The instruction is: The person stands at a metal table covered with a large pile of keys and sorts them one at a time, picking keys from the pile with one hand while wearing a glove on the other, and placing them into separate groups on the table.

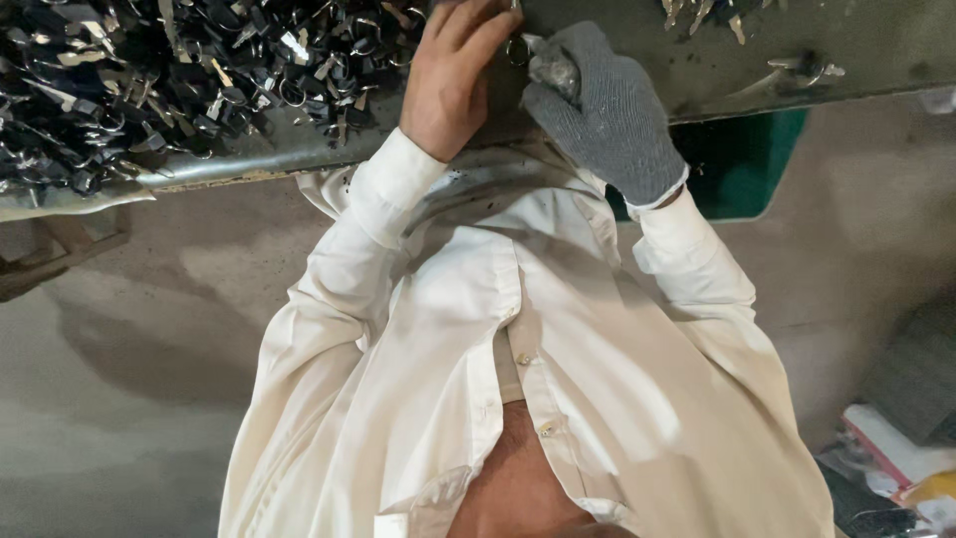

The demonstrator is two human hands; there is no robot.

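My bare left hand (453,80) and my right hand (609,115), in a grey knit glove, meet at the front edge of a grey metal workbench (697,70). The left fingers pinch a small metal ring (517,48). The gloved fingers are closed on a small shiny metal piece (554,70) right beside the ring. The ring and the piece touch or nearly touch; I cannot tell which. My white long-sleeved shirt (498,349) fills the lower middle of the view.
A big heap of small metal rings and black tabs (149,80) covers the bench's left part. Several loose metal pieces (787,70) lie at its right. A green object (742,164) sits under the bench, above the concrete floor (119,399). Packets and clutter (896,458) are at the lower right.
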